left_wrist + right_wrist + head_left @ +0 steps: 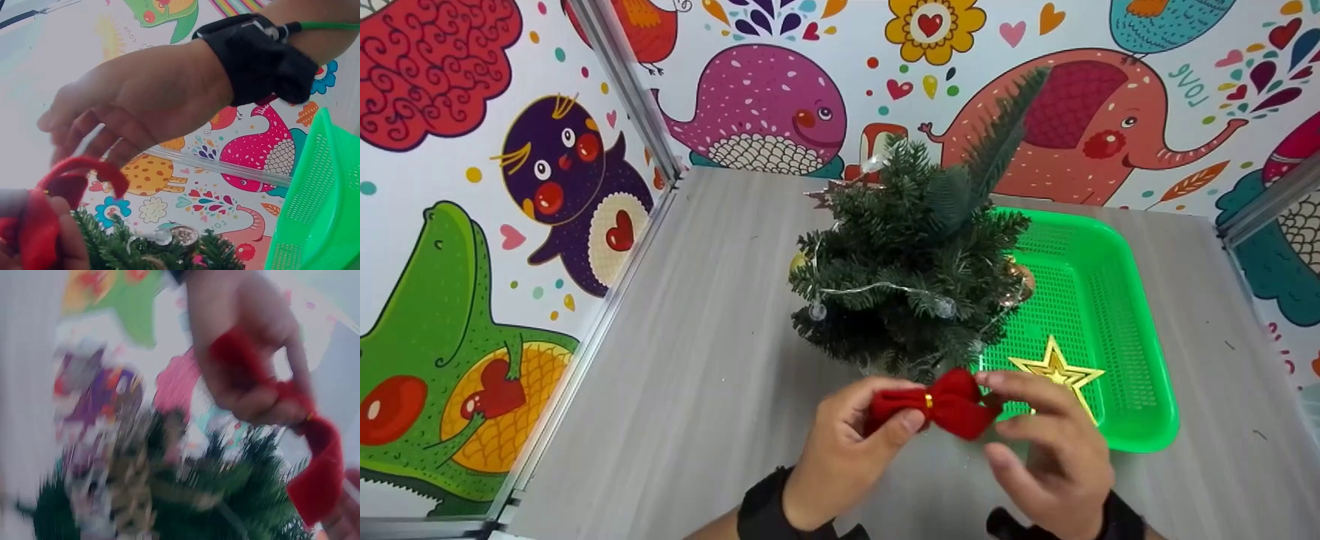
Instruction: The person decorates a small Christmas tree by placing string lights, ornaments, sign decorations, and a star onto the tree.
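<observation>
A red fabric bow [964, 412] with a gold band at its middle is in front of the small artificial Christmas tree [900, 255]. My left hand [840, 450] pinches the bow's left half between thumb and fingers. Beside the right loop, my right hand [1054, 442] has its fingers loosely bent and spread, a fingertip at the loop's edge and the thumb apart from it. In the left wrist view the bow [42, 230] shows a loop reaching toward the right hand [129, 101]. The right wrist view is blurred, with the left hand [247, 343] gripping the bow.
A green plastic basket [1147, 337] stands right of the tree, with a gold star ornament [1054, 365] in it. Clear string lights [877, 287] wrap the tree. Printed cartoon panels [765, 105] enclose the grey table [697, 322] at the back and sides.
</observation>
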The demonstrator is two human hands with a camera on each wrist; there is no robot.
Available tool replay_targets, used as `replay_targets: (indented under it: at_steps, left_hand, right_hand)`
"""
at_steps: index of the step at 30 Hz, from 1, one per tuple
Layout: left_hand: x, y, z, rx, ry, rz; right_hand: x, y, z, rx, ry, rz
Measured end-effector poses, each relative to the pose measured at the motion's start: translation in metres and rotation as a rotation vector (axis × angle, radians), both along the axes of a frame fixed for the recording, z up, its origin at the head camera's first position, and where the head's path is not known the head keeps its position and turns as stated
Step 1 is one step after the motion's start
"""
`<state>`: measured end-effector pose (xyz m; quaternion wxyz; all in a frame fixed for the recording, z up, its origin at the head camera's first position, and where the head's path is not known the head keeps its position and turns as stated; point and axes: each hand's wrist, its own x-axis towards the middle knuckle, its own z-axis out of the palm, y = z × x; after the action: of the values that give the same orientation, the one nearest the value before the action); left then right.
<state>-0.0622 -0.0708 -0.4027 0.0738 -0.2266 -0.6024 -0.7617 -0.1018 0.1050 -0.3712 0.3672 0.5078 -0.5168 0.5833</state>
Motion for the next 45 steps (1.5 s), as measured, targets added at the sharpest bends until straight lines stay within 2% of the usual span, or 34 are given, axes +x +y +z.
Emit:
replay_targets:
  at_steps: [2, 4, 6, 8, 10, 13, 17, 19, 21, 27, 30, 34, 39, 45]
  left_hand:
    - [-0.001, 0.0, 0.003, -0.027, 0.06, -0.004]
    - [-0.003, 0.001, 0.007, -0.078, 0.153, 0.002]
    - [-0.006, 0.002, 0.01, -0.133, 0.268, 0.025]
    - [-0.009, 0.003, 0.013, -0.159, 0.345, 0.055]
    - [-0.012, 0.004, 0.015, -0.17, 0.398, 0.11]
    - [-0.021, 0.006, 0.018, -0.219, 0.485, 0.258]
    - [-0.037, 0.008, 0.023, -0.363, 0.588, 0.516]
    - [-0.042, 0.01, 0.024, -0.431, 0.611, 0.608]
    - [-0.044, 0.012, 0.025, -0.477, 0.629, 0.666]
    - [-0.047, 0.015, 0.031, -0.567, 0.688, 0.767]
    - [-0.05, 0.014, 0.031, -0.621, 0.71, 0.83]
    - [-0.052, 0.014, 0.025, -0.67, 0.72, 0.874]
    - [-0.051, 0.013, 0.019, -0.693, 0.724, 0.879]
    - [-0.046, 0.009, 0.017, -0.688, 0.75, 0.855]
  right_hand:
    - [0.006, 0.005, 0.0, -0.012, -0.209, 0.081]
    - [0.012, 0.01, 0.0, 0.033, -0.381, 0.099]
    - [0.015, 0.013, 0.001, 0.077, -0.479, 0.102]
    - [0.015, 0.013, 0.002, 0.054, -0.517, 0.128]
    - [0.012, 0.012, 0.002, 0.009, -0.516, 0.163]
    - [0.003, 0.01, 0.003, -0.042, -0.502, 0.157]
    - [-0.01, 0.01, 0.006, -0.023, -0.518, 0.053]
    - [-0.016, 0.013, 0.007, -0.026, -0.51, 0.013]
    - [-0.019, 0.016, 0.011, -0.033, -0.498, -0.016]
    - [-0.032, 0.022, 0.019, -0.017, -0.439, -0.112]
    - [-0.037, 0.02, 0.016, 0.023, -0.409, -0.197]
    - [-0.039, 0.017, 0.007, 0.071, -0.4, -0.256]
    - [-0.04, 0.02, -0.006, 0.091, -0.438, -0.188]
    - [-0.036, 0.024, -0.015, 0.087, -0.512, -0.039]
